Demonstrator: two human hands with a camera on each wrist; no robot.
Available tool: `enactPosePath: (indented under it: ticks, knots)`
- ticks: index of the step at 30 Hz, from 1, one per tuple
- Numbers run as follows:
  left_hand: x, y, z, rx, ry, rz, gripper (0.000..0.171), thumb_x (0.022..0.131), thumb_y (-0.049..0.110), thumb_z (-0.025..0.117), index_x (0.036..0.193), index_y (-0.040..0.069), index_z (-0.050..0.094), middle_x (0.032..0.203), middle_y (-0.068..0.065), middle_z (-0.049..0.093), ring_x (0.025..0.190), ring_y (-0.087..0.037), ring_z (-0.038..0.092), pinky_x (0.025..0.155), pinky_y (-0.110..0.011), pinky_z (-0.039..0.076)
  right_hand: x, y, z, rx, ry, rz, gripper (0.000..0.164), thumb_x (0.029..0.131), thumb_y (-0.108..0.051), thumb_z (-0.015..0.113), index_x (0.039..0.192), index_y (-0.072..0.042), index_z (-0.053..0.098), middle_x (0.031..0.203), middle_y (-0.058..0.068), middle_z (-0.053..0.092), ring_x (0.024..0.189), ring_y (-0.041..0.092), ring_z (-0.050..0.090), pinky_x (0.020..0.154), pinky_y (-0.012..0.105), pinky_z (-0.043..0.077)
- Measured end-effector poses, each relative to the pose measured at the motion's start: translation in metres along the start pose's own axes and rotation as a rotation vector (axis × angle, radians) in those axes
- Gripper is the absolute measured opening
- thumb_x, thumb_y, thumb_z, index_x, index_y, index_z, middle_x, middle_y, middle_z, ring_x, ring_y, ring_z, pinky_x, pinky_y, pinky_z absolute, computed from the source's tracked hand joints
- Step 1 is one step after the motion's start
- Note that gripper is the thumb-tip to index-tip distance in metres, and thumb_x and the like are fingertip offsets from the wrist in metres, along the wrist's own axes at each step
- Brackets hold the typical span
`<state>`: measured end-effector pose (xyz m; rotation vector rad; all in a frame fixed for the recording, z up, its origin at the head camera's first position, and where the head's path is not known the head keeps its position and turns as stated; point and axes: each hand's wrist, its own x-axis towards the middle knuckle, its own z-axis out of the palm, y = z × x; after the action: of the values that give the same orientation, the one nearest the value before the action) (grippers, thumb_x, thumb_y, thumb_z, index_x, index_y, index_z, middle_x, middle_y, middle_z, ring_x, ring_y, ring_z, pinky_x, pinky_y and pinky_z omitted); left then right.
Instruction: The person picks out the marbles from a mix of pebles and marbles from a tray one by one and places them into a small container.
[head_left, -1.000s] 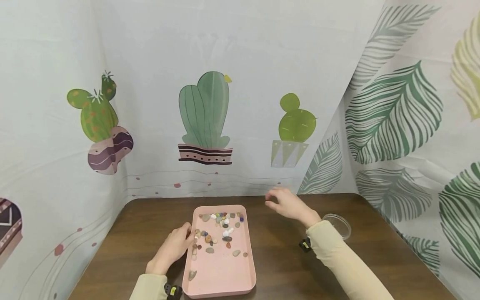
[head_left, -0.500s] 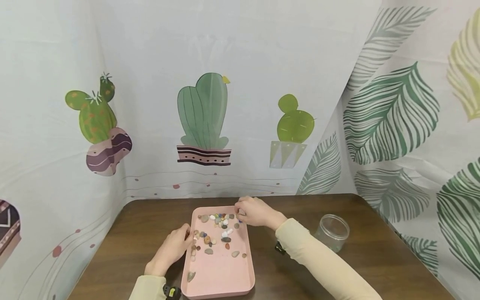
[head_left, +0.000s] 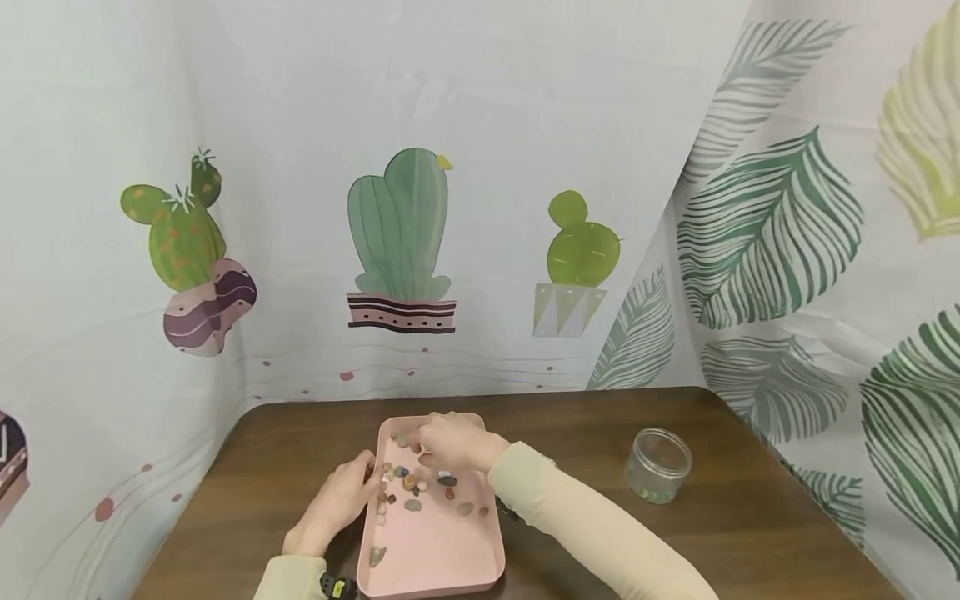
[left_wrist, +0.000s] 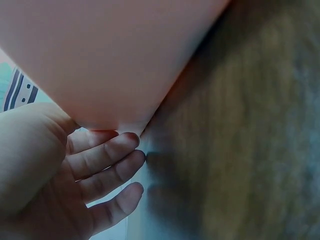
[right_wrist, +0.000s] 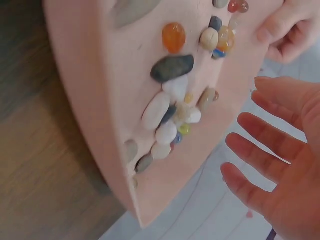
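A shallow pink tray (head_left: 438,558) holds several pebbles and glass marbles, mostly in its far half. My left hand (head_left: 341,496) grips the tray's left wall, its fingers (left_wrist: 107,152) against the outside in the left wrist view. My right hand (head_left: 453,442) hovers over the far end of the tray, palm down, with fingers spread and nothing between them. It hides part of the cluster in the head view. In the right wrist view, white pebbles (right_wrist: 156,111), a dark grey stone (right_wrist: 172,68), an orange stone (right_wrist: 173,37) and a yellow-green marble (right_wrist: 184,129) lie near it.
A clear round jar (head_left: 658,467) without a lid on it stands right of the tray, with a few small marbles at its bottom. The brown wooden table (head_left: 570,533) ends at a patterned cloth backdrop (head_left: 495,250).
My right hand has moved left from over the table, past the tray's far right corner, to above the pebbles. The jar has come out from behind the right arm. My left hand stays at the tray.
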<state>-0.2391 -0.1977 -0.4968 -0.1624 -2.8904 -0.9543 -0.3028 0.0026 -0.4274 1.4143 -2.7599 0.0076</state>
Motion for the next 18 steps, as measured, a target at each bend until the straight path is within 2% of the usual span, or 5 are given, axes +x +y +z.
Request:
enactPosePath:
  ticks: [2,6,9,14,18]
  knots:
    - [-0.001,0.000,-0.001,-0.007,-0.003,0.003,0.013,0.090,0.025,0.048,0.086,0.014,0.049,0.062,0.005,0.047,0.050,-0.010,0.043,0.043,-0.028,0.034,0.005,-0.004,0.001,0.021,-0.014,-0.012,0.010,0.081,-0.029,0.062,0.091,-0.028,0.060,0.077,-0.015,0.051,0.056,0.005,0.045,0.047,0.023,0.037]
    - [-0.002,0.000,-0.002,-0.011,0.000,0.014,0.012,0.091,0.025,0.048,0.087,0.013,0.049,0.062,0.004,0.047,0.050,-0.010,0.043,0.043,-0.027,0.034,0.014,-0.009,0.001,0.026,-0.003,-0.040,0.009,0.080,-0.026,0.064,0.088,-0.026,0.060,0.075,-0.017,0.051,0.060,0.004,0.045,0.055,0.026,0.038]
    - [-0.002,0.000,-0.002,-0.009,-0.004,0.010,0.012,0.091,0.025,0.047,0.086,0.014,0.049,0.062,0.004,0.047,0.050,-0.010,0.043,0.043,-0.027,0.034,0.021,-0.013,0.003,0.041,-0.020,-0.018,0.006,0.080,-0.026,0.064,0.084,-0.027,0.060,0.072,-0.017,0.050,0.060,0.004,0.045,0.058,0.027,0.040]
    - [-0.003,0.000,-0.002,-0.011,-0.002,0.002,0.012,0.091,0.024,0.048,0.086,0.013,0.049,0.063,0.004,0.048,0.050,-0.010,0.044,0.043,-0.028,0.034,0.029,-0.019,0.012,0.073,-0.051,0.041,0.005,0.080,-0.025,0.063,0.080,-0.027,0.059,0.070,-0.016,0.050,0.056,0.004,0.044,0.054,0.020,0.038]
    - [-0.003,0.000,-0.001,-0.008,-0.005,0.007,0.013,0.091,0.024,0.047,0.087,0.013,0.050,0.063,0.005,0.048,0.050,-0.010,0.043,0.043,-0.027,0.034,0.030,-0.020,0.021,0.019,-0.055,0.048,0.011,0.080,-0.022,0.062,0.072,-0.026,0.058,0.064,-0.014,0.049,0.054,0.004,0.042,0.053,0.019,0.036]
